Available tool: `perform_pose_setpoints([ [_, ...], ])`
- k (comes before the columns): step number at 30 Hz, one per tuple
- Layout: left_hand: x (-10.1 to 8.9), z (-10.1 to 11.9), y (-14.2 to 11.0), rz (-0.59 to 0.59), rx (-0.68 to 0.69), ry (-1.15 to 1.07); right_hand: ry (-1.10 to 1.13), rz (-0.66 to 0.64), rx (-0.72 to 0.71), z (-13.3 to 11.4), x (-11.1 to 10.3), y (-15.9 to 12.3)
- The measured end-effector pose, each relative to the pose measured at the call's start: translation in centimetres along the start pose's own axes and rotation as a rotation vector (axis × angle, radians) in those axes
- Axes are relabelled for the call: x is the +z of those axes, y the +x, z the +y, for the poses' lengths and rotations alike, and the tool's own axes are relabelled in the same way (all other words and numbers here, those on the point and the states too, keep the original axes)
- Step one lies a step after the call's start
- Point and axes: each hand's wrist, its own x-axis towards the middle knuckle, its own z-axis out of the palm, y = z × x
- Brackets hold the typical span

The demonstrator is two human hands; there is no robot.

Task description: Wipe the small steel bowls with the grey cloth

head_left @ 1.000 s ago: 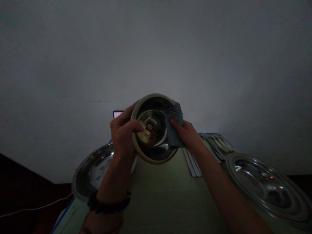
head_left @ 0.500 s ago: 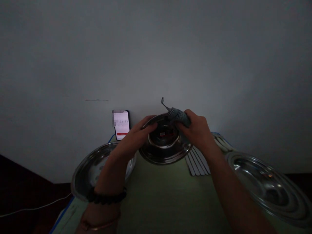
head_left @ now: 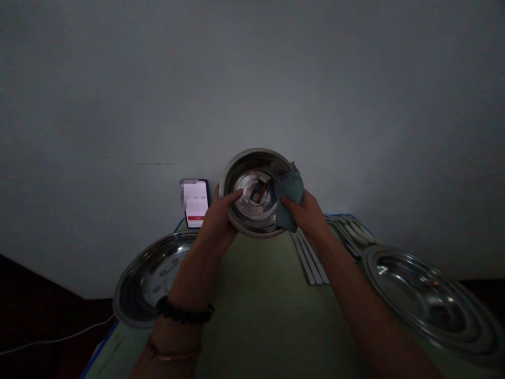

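A small steel bowl (head_left: 252, 179) with a sticker inside is held up above the far end of the table, tilted so its inside faces me. My left hand (head_left: 221, 218) grips its left rim, thumb inside the bowl. My right hand (head_left: 305, 213) is closed on a grey-green cloth (head_left: 289, 189) pressed against the bowl's right rim and inner wall.
A pale green table (head_left: 260, 316) runs ahead to a grey wall. A large steel plate (head_left: 152, 276) lies at the left, another steel plate (head_left: 430, 302) at the right. Several flat utensils (head_left: 311, 258) and spoons (head_left: 353, 231) lie beyond. A lit phone (head_left: 196, 202) leans on the wall.
The bowl dropped low and nearly flat half a second ago; now it is raised and tilted toward me again. The cloth moved from the far rim to the right inner side.
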Motion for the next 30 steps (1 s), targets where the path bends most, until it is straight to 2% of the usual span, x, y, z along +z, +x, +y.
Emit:
perform_pose_setpoints([
  [2, -1.3, 0.7, 0.2, 0.012, 0.001, 0.201, -0.113, -0.054, -0.091, -0.8, -1.1, 0.1],
  [6, -3.0, 1.5, 0.1, -0.232, -0.094, 0.491, -0.413, -0.134, -0.286, -2.8, -2.4, -0.6],
  [8, -2.7, 1.3, -0.1, -0.308, -0.048, 0.630, -0.521, -0.154, -0.319, -3.6, -2.3, -1.1],
  [11, -1.6, 0.6, -0.2, -0.263, 0.080, 0.872, -0.617, -0.140, -0.306, -3.9, -1.9, -1.4],
  [13, -1.0, 0.2, -0.1, -0.211, 0.113, 0.925, -0.625, -0.114, -0.285, -3.5, -1.9, -1.2],
  [16, -1.0, 0.1, 0.2, -0.182, 0.102, 0.801, -0.566, -0.085, -0.257, -2.6, -2.1, -0.5],
  [19, -1.7, 0.6, 0.6, -0.105, 0.061, 0.494, -0.479, -0.024, -0.232, -2.1, -1.8, -0.3],
  [21, -2.0, 1.2, 0.7, -0.045, 0.006, 0.285, -0.395, 0.001, -0.187, -2.0, -0.8, -0.7],
  [24, -2.0, 1.9, 0.7, 0.055, -0.042, 0.078, -0.223, -0.020, -0.029, -1.9, 1.4, -1.8],
  [27, -1.4, 1.7, 0.8, 0.143, -0.004, -0.047, -0.058, -0.084, 0.150, -1.3, 3.0, -2.4],
  [30, -1.1, 0.7, 1.0, 0.191, 0.015, -0.017, 0.007, -0.144, 0.138, -0.7, 2.2, -1.7],
])
